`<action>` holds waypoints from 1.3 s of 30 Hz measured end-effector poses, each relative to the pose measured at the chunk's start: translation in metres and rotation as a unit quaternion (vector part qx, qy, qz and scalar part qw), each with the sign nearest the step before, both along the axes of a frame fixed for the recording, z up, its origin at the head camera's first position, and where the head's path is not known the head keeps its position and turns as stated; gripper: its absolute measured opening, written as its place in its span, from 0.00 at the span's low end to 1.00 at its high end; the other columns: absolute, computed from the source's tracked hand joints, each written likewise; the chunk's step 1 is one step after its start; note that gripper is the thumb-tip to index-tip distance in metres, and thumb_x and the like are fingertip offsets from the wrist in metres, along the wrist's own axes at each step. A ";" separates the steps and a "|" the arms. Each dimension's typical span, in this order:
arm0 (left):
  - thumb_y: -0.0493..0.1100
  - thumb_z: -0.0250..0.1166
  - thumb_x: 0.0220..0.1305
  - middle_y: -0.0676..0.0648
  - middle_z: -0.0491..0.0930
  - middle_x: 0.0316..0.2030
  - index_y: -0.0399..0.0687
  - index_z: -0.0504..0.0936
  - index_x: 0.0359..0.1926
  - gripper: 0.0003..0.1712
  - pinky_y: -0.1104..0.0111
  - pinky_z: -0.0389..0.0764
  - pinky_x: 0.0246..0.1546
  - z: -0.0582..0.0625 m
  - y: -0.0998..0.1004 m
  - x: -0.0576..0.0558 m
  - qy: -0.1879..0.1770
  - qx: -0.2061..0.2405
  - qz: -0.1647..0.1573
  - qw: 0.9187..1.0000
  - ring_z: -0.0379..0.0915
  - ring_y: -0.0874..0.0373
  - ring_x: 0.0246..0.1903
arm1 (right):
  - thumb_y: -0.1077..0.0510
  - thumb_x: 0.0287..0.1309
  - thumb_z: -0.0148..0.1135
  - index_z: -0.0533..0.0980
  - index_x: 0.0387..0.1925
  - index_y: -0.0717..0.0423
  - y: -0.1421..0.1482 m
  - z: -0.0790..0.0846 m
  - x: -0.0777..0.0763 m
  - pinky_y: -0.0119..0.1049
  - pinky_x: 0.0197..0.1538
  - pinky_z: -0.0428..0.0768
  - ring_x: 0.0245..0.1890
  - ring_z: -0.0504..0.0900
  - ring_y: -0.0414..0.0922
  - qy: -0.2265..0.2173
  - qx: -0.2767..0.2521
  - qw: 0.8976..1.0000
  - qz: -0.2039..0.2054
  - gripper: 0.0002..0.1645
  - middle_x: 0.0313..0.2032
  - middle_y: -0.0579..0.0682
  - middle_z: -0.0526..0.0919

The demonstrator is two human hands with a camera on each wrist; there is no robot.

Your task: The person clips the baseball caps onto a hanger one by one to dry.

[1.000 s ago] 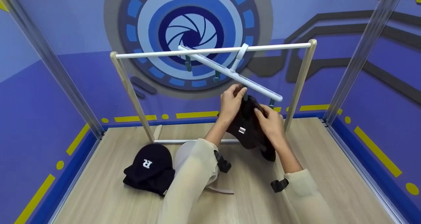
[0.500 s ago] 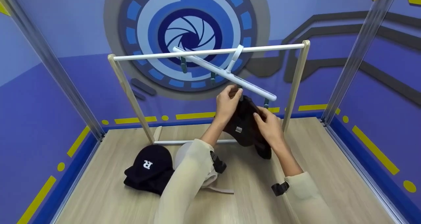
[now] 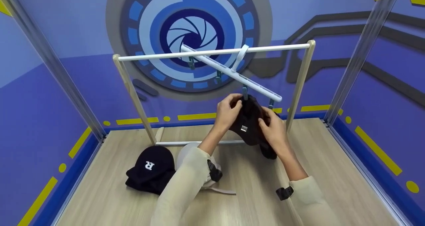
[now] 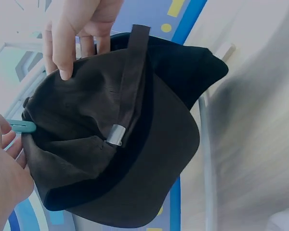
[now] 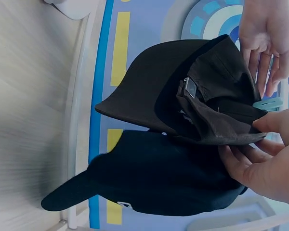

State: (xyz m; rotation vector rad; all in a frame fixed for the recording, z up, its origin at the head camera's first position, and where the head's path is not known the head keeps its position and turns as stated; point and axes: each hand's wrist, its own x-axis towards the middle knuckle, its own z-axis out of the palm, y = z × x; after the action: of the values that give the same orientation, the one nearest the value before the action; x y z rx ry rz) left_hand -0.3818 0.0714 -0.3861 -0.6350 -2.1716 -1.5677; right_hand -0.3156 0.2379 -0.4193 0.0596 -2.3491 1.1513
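Note:
A dark brown cap with a metal strap buckle hangs by its crown from a teal clip on a white hanger. My left hand is beside the clip, fingers extended near the cap's edge; the clip shows free of them in the right wrist view. My right hand pinches the other edge of the brown cap, thumb on the near side and fingers behind. Close behind it, a second, black cap hangs down; its upper attachment is hidden.
The hanger hooks over a rack's top rail and stands slantwise. More clips hang at its far end. A black cap with a white R and a pale grey cap, partly hidden by my left sleeve, lie on the wooden table.
My left fingers have come off the clip and moved slightly down and left, uncovering it. The hanger shifted a little. My right hand keeps its pinch on the brown cap.

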 end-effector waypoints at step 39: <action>0.34 0.59 0.59 0.47 0.71 0.61 0.47 0.80 0.51 0.18 0.59 0.64 0.64 -0.063 -0.052 0.044 0.126 -0.164 -0.045 0.977 0.62 0.51 0.64 | 0.49 0.62 0.59 0.68 0.65 0.55 -0.017 -0.022 0.052 0.55 0.61 0.68 0.63 0.67 0.56 0.082 0.132 0.987 0.041 0.31 0.63 0.58 0.70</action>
State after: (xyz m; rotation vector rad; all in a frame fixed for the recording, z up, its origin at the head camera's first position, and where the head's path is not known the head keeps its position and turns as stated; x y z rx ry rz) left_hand -0.3381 0.0199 -0.4489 -0.9881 -2.2452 -1.1021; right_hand -0.2636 0.2207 -0.4412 0.3335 -2.3538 0.8295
